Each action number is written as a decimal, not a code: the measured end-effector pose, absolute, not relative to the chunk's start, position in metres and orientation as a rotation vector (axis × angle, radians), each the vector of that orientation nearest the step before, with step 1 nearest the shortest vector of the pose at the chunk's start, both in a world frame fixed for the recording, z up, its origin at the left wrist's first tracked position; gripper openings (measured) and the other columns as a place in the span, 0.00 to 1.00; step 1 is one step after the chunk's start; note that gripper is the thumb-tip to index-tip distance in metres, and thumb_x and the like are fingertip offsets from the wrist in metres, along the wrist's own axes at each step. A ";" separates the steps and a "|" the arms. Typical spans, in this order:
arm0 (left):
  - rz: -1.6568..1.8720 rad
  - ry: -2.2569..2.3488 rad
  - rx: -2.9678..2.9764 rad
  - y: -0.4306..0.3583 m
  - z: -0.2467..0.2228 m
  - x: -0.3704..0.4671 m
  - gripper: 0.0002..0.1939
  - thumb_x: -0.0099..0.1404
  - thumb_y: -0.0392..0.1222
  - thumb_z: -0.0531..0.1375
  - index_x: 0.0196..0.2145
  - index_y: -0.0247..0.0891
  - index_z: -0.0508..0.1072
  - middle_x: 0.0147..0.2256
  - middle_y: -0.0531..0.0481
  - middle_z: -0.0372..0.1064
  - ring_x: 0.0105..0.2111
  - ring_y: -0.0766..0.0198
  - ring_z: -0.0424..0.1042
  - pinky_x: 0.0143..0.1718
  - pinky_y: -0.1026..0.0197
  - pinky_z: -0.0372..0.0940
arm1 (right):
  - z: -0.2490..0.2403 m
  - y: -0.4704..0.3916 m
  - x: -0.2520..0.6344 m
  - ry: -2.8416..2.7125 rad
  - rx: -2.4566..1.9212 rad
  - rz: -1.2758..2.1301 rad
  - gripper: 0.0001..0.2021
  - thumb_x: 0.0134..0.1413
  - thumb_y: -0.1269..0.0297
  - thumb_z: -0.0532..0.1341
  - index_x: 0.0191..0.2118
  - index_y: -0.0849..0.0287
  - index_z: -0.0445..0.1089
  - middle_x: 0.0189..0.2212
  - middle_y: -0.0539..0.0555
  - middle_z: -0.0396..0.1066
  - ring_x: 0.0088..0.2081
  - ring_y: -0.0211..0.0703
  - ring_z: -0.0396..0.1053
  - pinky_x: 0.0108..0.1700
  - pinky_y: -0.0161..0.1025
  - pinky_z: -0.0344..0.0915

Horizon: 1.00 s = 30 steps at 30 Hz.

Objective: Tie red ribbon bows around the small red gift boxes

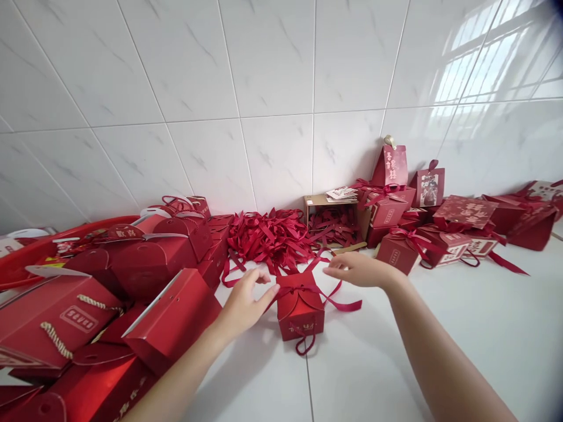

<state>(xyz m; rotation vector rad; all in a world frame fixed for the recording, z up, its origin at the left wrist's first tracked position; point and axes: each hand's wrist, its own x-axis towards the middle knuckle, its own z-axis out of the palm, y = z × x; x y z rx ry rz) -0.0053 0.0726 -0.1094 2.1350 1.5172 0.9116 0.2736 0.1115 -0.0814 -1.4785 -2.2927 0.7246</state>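
Observation:
A small red gift box (301, 316) stands upright on the white tiled surface in the centre, with a dark red cord loop at its front. Across its top lies a dark red ribbon (347, 305), its loose end stretching out to the right. My left hand (250, 298) is at the box's left side, thumb and fingers apart, the thumb tip close to the ribbon at the box's edge. Beyond the box's upper right, my right hand (358, 269) hovers with thumb and fingers near each other; whether a thin ribbon end is between them cannot be made out.
Behind the box lies a heap of red ribbons (272, 237). Beside it, an open cardboard box (363, 220) holds more ribbon pieces. Many red boxes (152, 264) crowd the left, near a red tray (21, 266). Finished-looking boxes with bows (398, 252) line the tiled wall at right.

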 end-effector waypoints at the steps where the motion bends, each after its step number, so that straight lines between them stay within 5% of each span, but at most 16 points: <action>1: 0.934 1.443 2.034 0.073 -0.115 -0.001 0.08 0.62 0.48 0.55 0.32 0.41 0.63 0.35 0.50 0.66 0.38 0.60 0.67 0.44 0.56 0.62 | -0.082 0.110 0.265 -2.333 -1.441 0.766 0.19 0.55 0.47 0.54 0.26 0.55 0.72 0.28 0.53 0.74 0.28 0.44 0.69 0.26 0.36 0.60; 6: 1.002 1.323 1.763 0.074 -0.135 0.014 0.09 0.60 0.45 0.57 0.30 0.41 0.59 0.30 0.55 0.59 0.32 0.64 0.64 0.36 0.61 0.62 | -0.091 0.109 0.245 -2.394 -1.299 0.894 0.19 0.50 0.49 0.60 0.18 0.56 0.64 0.19 0.49 0.66 0.21 0.37 0.58 0.22 0.34 0.52; 16: 0.847 1.284 1.528 0.077 -0.135 0.011 0.17 0.58 0.51 0.59 0.24 0.40 0.56 0.23 0.59 0.52 0.24 0.69 0.54 0.26 0.65 0.52 | -0.096 0.123 0.249 -2.210 -1.216 1.464 0.21 0.42 0.46 0.64 0.18 0.59 0.60 0.18 0.45 0.57 0.22 0.34 0.59 0.25 0.32 0.56; 25: 0.797 1.256 1.581 0.077 -0.129 0.009 0.16 0.57 0.52 0.61 0.25 0.38 0.63 0.25 0.56 0.61 0.27 0.66 0.61 0.30 0.65 0.55 | -0.093 0.106 0.234 -2.241 -1.334 1.010 0.23 0.33 0.46 0.68 0.25 0.57 0.58 0.24 0.46 0.62 0.25 0.35 0.59 0.23 0.32 0.52; 30: 0.819 1.289 1.587 0.078 -0.133 0.010 0.17 0.56 0.53 0.61 0.25 0.38 0.63 0.25 0.56 0.61 0.27 0.66 0.62 0.30 0.64 0.56 | -0.102 0.100 0.224 -2.239 -1.369 1.028 0.14 0.40 0.55 0.65 0.28 0.56 0.62 0.28 0.48 0.69 0.27 0.37 0.64 0.24 0.32 0.56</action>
